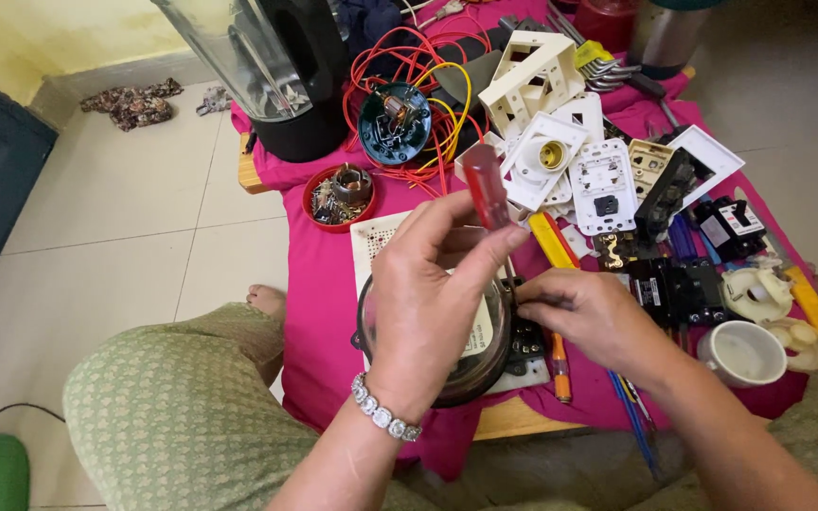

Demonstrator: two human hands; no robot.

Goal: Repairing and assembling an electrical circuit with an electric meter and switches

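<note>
Now we grip the red-handled screwdriver (487,187) upright in our left hand (428,303), fingers wrapped around its handle, above the round glass-domed meter (475,364) on the pink cloth (319,284). Our right hand (584,312) pinches down narrowly at the meter's black edge, beside an orange screwdriver (560,369).

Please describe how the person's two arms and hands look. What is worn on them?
Both forearms are bare, with no sleeves in view. The left hand has a bracelet of clear, shiny stones at the wrist. The right hand wears no bracelet or watch that I can see. No gloves on either hand; rings cannot be made out.
</note>
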